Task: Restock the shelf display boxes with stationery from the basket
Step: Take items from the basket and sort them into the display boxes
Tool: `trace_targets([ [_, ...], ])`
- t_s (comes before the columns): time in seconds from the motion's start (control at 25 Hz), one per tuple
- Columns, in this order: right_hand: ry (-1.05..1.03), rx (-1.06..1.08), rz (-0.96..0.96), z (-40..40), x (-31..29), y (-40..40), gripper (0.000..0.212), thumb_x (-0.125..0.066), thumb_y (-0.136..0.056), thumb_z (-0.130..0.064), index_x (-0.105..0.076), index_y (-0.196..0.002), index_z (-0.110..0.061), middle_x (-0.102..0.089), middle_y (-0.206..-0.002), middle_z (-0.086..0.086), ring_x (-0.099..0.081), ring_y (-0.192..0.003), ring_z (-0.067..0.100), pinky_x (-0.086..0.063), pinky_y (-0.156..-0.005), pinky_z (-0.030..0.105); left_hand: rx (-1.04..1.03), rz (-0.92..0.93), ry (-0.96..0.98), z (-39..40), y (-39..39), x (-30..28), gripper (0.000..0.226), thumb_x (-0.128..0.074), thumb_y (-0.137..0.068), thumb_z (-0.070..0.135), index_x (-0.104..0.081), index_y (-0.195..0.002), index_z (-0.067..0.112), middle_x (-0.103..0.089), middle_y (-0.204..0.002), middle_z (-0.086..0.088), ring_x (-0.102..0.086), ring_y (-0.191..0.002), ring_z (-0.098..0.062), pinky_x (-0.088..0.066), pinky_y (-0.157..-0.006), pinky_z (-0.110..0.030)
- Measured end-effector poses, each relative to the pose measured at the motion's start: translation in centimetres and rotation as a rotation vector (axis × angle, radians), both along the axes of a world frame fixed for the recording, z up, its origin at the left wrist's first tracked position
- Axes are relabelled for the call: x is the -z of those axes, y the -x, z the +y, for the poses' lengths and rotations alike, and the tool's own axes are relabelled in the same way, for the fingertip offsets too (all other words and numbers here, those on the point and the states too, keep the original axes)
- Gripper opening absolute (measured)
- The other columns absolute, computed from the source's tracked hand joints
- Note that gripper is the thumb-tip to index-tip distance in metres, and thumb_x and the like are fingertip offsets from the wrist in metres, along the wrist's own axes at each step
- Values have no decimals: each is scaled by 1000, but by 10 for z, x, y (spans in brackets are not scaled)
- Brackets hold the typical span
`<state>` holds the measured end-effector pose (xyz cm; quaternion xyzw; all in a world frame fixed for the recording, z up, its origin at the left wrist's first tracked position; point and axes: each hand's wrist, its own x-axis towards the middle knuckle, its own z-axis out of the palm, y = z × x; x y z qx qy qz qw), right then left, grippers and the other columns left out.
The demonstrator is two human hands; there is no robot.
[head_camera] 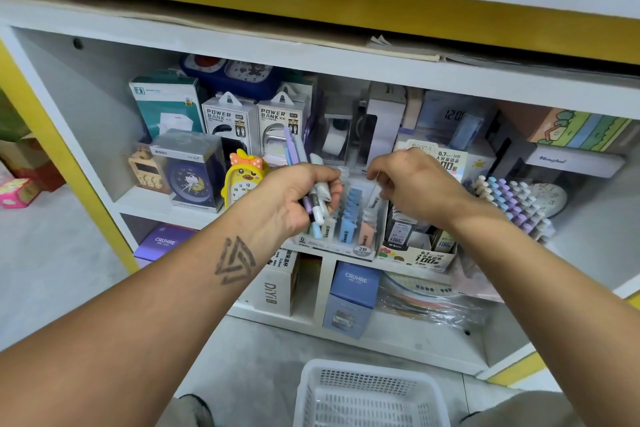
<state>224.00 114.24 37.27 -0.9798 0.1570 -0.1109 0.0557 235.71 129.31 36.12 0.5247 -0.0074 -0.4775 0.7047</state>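
Head view, looking down at a white shelf unit [242, 45] with yellow trim. The left hand [294, 198] is curled around a bundle of pens [313, 184] in purple, blue and white, held roughly upright with the caps rising above the fist and the lower ends poking out below it. The bundle sits just in front of and above the left edge of a clear display box [346, 239] on the middle shelf, which holds blue, white and peach lead refill cases standing in rows; its front label reads 2B. The right hand [412, 184] is held over the same box with fingers bent downward, fingertips pinching a thin pale item [375, 189] at the box's right side; what the item is cannot be made out. Just right of the clear box stands a cardboard display box [420, 255] printed 0.7 HB, with dark packs inside. Further right, a rack of pastel-capped pens [512, 208] leans at an angle. Left of the left hand stands a yellow duck-shaped clock [242, 180], with a dark blue clock in a clear case [190, 177] beside it and two Power Bank boxes [256, 121] behind. The white plastic basket [370, 395] rests on the floor at the bottom of the view, between the person's knees; its contents are not visible.
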Motion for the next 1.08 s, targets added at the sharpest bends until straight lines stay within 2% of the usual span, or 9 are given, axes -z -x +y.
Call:
trace_targets([
  [0.36,6,-11,96,8,15,-11,27,-62,-84,5,-71,-94,-19,-65,-93,2,-63,-82,20,-53,-75,34,5,10,5,4,-3,0,4,-64,-90,0,-61,-87,0,-63,-64,-10,-61,-50,-14,-56,-50,-24],
  [0.52,1,-2,110,7,18,-13,28,-60,-86,3,-72,-102,-17,-68,-100,5,-66,-88,22,-58,-78,36,19,18,12,6,-3,-1,4,-65,-90,2,-62,-87,1,-63,-64,-10,-62,-50,-14,-56,-50,-24],
  [0.6,63,-23,141,10,19,-12,31,-55,-88,4,-69,-107,-15,-66,-96,6,-65,-83,25,-53,-64,30,25,27,20,7,-1,-2,6,-67,-90,4,-62,-88,2,-63,-64,-10,-62,-48,-14,-56,-48,-24],
  [0.68,140,-50,160,14,19,-11,22,-53,-89,2,-65,-99,-13,-61,-82,3,-59,-70,22,-41,-51,25,32,35,27,7,0,-3,7,-67,-90,7,-62,-90,3,-63,-66,-10,-63,-50,-15,-56,-48,-25],
  [0.76,215,-40,210,18,17,-10,14,-56,-88,-1,-64,-92,-11,-60,-81,5,-57,-72,23,-48,-58,31,43,31,28,6,1,-4,8,-67,-91,9,-62,-90,3,-64,-66,-10,-64,-52,-16,-57,-50,-26],
  [0.84,230,-14,224,19,17,-12,16,-58,-89,-4,-67,-100,-11,-63,-98,6,-60,-91,24,-54,-76,35,72,31,30,6,3,-5,9,-66,-92,11,-62,-90,3,-64,-67,-10,-63,-56,-17,-57,-49,-26],
  [0.92,-32,21,84,19,10,-13,35,-57,-90,-1,-68,-119,-15,-64,-116,1,-60,-109,21,-52,-89,30,115,23,28,5,7,-7,12,-66,-92,13,-63,-98,4,-63,-69,-10,-61,-56,-17,-54,-46,-24],
  [1.04,-766,-32,-149,21,-7,-8,59,-62,-82,0,-58,-137,-20,-65,-128,-8,-62,-118,6,-49,-101,26,131,-12,52,1,12,-8,23,-64,-94,16,-62,-115,5,-60,-73,-10,-59,-54,-16,-51,-43,-21],
  [1.08,-892,-75,-152,21,-10,-5,65,-70,-78,-7,-55,-140,-20,-64,-133,-9,-61,-120,2,-48,-103,27,128,-25,68,-1,13,-8,26,-63,-95,16,-62,-118,6,-60,-75,-9,-58,-54,-15,-51,-43,-20],
])
